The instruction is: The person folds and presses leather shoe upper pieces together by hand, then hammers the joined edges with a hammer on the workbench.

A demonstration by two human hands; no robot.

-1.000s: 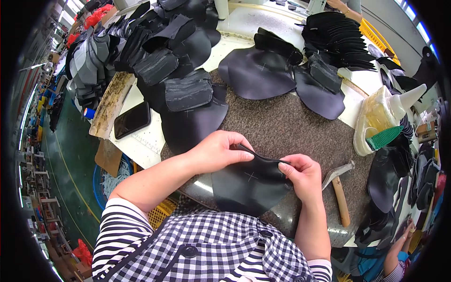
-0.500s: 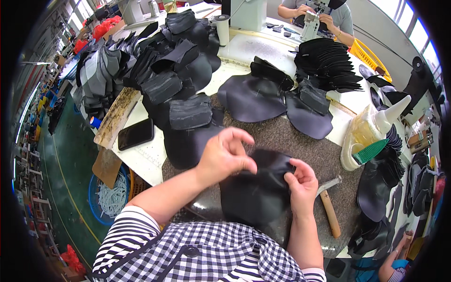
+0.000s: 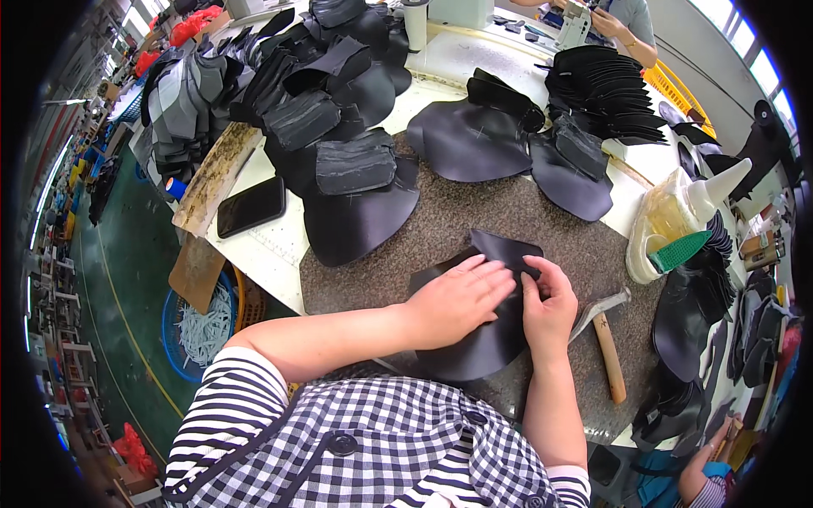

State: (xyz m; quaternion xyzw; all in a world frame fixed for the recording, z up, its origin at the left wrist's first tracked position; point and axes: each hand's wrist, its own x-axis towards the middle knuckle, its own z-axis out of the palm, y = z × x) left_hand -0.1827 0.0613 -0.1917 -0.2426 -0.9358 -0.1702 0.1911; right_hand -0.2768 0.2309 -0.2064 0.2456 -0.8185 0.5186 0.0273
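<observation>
The left hand (image 3: 461,303) lies palm down, fingers extended and slightly parted, on a smooth, curved, black leather-like piece (image 3: 474,354), while the right hand (image 3: 549,311) pinches that piece's right edge between thumb and forefinger. The piece is over the near part of a speckled grey-brown slab (image 3: 483,207), and a wooden-handled metal hammer (image 3: 605,347) rests on the slab's right part. A translucent bottle with a white cone nozzle (image 3: 660,218) stands at the slab's right edge; a black rectangular phone (image 3: 251,207) lies left of the slab.
</observation>
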